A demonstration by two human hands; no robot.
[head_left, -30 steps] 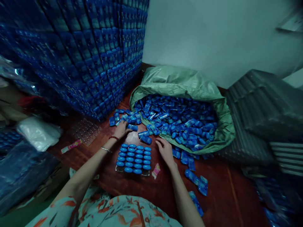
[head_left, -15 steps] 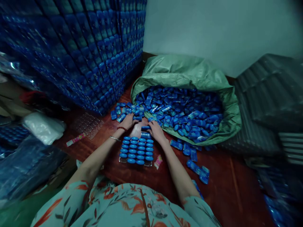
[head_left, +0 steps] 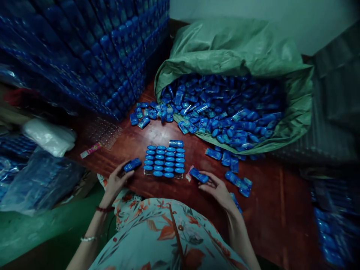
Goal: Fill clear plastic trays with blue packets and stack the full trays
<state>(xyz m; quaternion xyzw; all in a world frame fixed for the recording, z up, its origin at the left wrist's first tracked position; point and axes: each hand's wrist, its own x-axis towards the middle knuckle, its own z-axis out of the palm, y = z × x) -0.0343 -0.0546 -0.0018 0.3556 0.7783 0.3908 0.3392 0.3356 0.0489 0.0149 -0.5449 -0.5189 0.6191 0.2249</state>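
Observation:
My left hand (head_left: 116,182) is closed on a small blue packet (head_left: 132,165), left of the filled tray. On the other side, my right hand (head_left: 216,189) grips another blue packet (head_left: 199,175) by its right end. Between the hands, blue packets (head_left: 164,161) stand on end in rows in a clear tray (head_left: 179,175), their oval ends facing up. One more packet (head_left: 176,143) lies flat at the far end of these rows. A pink-and-white strip (head_left: 189,174) lies beside the right packet, partly hidden by it.
A green sack (head_left: 239,56) full of blue packets (head_left: 219,105) lies open at the back right. Loose packets (head_left: 144,123) lie near its mouth and along its front. A tall stack of packed trays (head_left: 112,56) rises at left, with an unfilled clear tray (head_left: 105,133) before it.
Both hands have drawn back toward my body from the far side of the tray and moved apart, each bringing a packet. The view has tilted downward.

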